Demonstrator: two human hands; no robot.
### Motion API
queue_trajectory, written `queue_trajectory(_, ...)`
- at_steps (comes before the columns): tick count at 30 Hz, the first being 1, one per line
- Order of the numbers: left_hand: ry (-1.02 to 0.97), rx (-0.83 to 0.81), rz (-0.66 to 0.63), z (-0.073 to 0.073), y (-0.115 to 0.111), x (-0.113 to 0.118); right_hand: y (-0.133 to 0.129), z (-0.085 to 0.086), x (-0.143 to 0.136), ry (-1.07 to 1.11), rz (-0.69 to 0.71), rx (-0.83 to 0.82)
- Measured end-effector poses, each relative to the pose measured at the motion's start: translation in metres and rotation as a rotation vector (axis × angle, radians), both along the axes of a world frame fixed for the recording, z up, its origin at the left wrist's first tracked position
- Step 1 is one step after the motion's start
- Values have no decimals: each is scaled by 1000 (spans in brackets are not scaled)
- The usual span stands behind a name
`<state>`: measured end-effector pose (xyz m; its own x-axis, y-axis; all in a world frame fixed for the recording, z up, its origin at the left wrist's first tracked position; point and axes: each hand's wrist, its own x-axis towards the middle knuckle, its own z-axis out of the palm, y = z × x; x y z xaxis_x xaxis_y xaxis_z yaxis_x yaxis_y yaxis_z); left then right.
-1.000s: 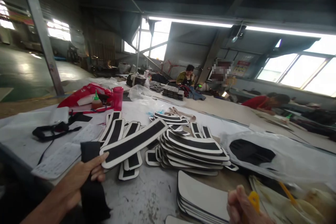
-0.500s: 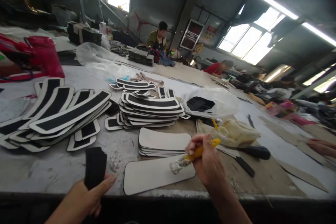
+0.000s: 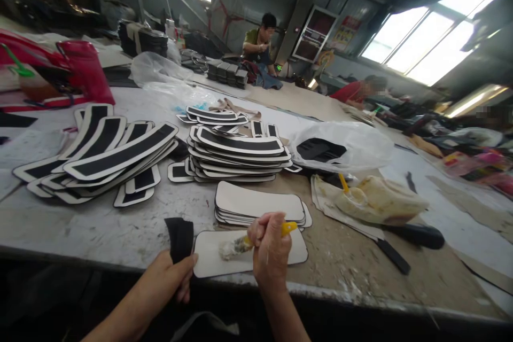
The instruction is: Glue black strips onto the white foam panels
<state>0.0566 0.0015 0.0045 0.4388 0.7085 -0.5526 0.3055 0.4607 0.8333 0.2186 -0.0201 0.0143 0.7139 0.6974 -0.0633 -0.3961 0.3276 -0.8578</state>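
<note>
My right hand point(image 3: 271, 248) is closed round the yellow handle of a brush point(image 3: 236, 246). Its whitish bristles rest on a pale, round-cornered panel point(image 3: 208, 262) lying at the table's front edge. My left hand point(image 3: 173, 272) grips a bundle of black strips point(image 3: 180, 238), with the thumb near the panel's left end. Just behind lies a stack of similar pale panels point(image 3: 256, 200). Farther back is a pile of white-edged pieces with black centres point(image 3: 240, 144), and another such pile point(image 3: 120, 152) fans out to the left.
To the right are a glue-stained yellowish container point(image 3: 380, 200) and a dark-handled tool point(image 3: 417, 236). A clear plastic bag point(image 3: 360, 141) holds black pieces. A red bag point(image 3: 86, 72) stands at the left. A person point(image 3: 260, 45) sits beyond the table, another in red point(image 3: 356, 91) farther right.
The brush in my right hand has moved left along the panel. My left hand, still holding the black strips, has come closer to the panel's left end. The view has shifted right.
</note>
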Motion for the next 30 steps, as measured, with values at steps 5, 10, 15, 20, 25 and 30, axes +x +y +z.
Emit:
queue_trajectory(5,20,-4,-3,-4,0,-1,-5,11,-6,-29,-43,59)
queue_trajectory(10,13,28,-29,-5,0,-3,-1,3,-26,-37,44,19)
queue_trajectory(15,38,37,8,-9,-3,-5,-14,-11,11,-336,-85,-95)
queue_trajectory(20,86,29,-104,-22,3,-13,-29,-14,52,-549,-177,-137)
queue_trajectory(25,133,42,-137,-30,4,-14,-40,-13,76,-762,-180,-210)
queue_trajectory(30,118,90,-54,-38,1,-12,-49,-11,93,-950,-217,-245)
